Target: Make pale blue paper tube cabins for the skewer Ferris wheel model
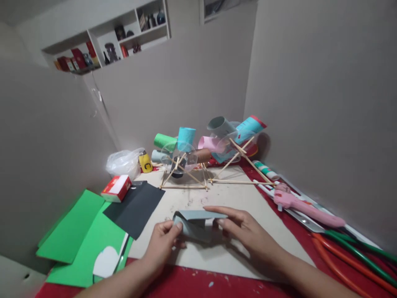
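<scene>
Apparently bending the grey paper point(194, 232), near centre over the board point(248, 196): pinched at left by the left hand point(164, 240), at right between thumb and finger of the right hand point(246, 231). Probably calls next for aligned edges.

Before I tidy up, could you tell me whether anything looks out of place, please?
Yes: pale scraps litter the red surface near the person, and dark specks mar the otherwise plain, pale board, looking untidy.
</scene>
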`<state>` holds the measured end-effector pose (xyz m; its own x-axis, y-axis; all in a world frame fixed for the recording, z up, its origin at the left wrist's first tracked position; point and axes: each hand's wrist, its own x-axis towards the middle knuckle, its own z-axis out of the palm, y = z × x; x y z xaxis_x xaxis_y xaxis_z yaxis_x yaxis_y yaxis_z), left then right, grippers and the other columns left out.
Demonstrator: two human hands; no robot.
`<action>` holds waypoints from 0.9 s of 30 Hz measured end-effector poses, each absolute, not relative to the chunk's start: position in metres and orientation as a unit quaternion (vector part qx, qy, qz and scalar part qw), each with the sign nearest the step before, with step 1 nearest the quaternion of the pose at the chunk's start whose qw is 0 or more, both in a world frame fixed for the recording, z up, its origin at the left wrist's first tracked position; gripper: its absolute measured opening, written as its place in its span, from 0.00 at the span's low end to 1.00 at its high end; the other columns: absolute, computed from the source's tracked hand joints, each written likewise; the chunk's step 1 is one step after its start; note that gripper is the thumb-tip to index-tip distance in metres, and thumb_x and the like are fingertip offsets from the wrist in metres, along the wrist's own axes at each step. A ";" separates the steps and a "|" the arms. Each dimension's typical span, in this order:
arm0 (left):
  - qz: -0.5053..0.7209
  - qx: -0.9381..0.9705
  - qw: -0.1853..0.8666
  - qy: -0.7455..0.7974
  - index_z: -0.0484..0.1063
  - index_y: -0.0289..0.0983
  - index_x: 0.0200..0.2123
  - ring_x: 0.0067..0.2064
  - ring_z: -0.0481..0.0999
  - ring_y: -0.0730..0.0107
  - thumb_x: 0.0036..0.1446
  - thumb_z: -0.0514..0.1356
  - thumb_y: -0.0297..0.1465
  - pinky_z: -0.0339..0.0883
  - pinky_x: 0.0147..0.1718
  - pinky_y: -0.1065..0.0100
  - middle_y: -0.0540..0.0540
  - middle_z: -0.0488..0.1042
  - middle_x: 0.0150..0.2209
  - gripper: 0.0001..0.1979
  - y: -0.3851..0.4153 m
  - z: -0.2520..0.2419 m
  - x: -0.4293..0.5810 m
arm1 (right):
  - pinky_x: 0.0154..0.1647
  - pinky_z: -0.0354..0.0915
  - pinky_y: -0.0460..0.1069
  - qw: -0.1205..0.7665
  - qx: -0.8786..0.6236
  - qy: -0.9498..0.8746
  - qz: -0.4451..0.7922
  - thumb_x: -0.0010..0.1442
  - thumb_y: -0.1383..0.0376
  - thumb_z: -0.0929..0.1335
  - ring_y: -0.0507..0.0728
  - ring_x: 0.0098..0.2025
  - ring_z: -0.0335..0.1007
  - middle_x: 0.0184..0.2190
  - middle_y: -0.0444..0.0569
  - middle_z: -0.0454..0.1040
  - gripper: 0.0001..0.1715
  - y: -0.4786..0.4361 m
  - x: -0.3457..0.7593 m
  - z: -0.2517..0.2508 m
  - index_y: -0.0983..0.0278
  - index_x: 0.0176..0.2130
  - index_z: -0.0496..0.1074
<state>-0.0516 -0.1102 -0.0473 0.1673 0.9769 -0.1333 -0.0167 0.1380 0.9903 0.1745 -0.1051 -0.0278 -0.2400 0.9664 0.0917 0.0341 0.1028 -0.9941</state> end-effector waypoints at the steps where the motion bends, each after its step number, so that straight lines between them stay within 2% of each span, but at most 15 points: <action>1: 0.427 0.494 0.583 0.484 0.73 0.30 0.25 0.25 0.67 0.76 0.46 0.65 0.51 0.66 0.27 0.73 0.47 0.69 0.24 0.26 -0.110 -0.047 -0.052 | 0.28 0.64 0.48 0.450 -0.417 -0.596 0.517 0.55 0.51 0.67 0.54 0.26 0.66 0.29 0.50 0.76 0.28 -0.108 0.176 -0.026 0.64 0.49 0.76; 4: 0.424 0.475 0.600 0.484 0.73 0.30 0.24 0.23 0.68 0.78 0.47 0.66 0.49 0.65 0.26 0.74 0.47 0.71 0.23 0.25 -0.111 -0.045 -0.052 | 0.24 0.62 0.48 0.444 -0.420 -0.596 0.521 0.59 0.43 0.61 0.53 0.22 0.63 0.22 0.47 0.72 0.35 -0.113 0.178 -0.025 0.63 0.50 0.76; 6: 0.425 0.466 0.610 0.480 0.73 0.30 0.24 0.23 0.69 0.77 0.47 0.66 0.48 0.66 0.27 0.74 0.46 0.72 0.23 0.23 -0.111 -0.042 -0.052 | 0.22 0.59 0.47 0.435 -0.447 -0.590 0.513 0.59 0.41 0.61 0.52 0.20 0.60 0.19 0.45 0.69 0.35 -0.115 0.176 -0.027 0.62 0.49 0.77; 10: 0.424 0.453 0.635 0.459 0.75 0.30 0.29 0.28 0.73 0.73 0.47 0.67 0.45 0.68 0.27 0.73 0.44 0.74 0.29 0.21 -0.113 -0.039 -0.050 | 0.20 0.58 0.46 0.429 -0.482 -0.590 0.485 0.55 0.45 0.67 0.51 0.21 0.59 0.25 0.46 0.73 0.31 -0.116 0.169 -0.031 0.61 0.49 0.77; 14: 0.430 0.445 0.641 0.455 0.75 0.31 0.29 0.29 0.72 0.73 0.46 0.67 0.43 0.69 0.28 0.73 0.45 0.73 0.29 0.19 -0.116 -0.038 -0.049 | 0.19 0.57 0.46 0.435 -0.485 -0.576 0.493 0.53 0.48 0.70 0.51 0.19 0.58 0.20 0.43 0.69 0.34 -0.117 0.164 -0.033 0.63 0.53 0.73; 22: 0.447 0.466 0.614 0.454 0.76 0.32 0.26 0.28 0.68 0.75 0.47 0.66 0.47 0.69 0.28 0.72 0.48 0.71 0.26 0.21 -0.116 -0.042 -0.051 | 0.19 0.58 0.44 0.467 -0.474 -0.529 0.527 0.50 0.53 0.74 0.50 0.21 0.60 0.21 0.39 0.65 0.37 -0.113 0.155 -0.039 0.63 0.56 0.68; 27: 0.457 0.436 0.643 0.433 0.75 0.31 0.29 0.29 0.74 0.72 0.44 0.68 0.47 0.70 0.28 0.71 0.46 0.74 0.28 0.22 -0.116 -0.043 -0.050 | 0.15 0.51 0.41 0.477 -0.481 -0.487 0.551 0.48 0.53 0.75 0.47 0.18 0.58 0.22 0.40 0.68 0.34 -0.107 0.156 -0.045 0.62 0.52 0.69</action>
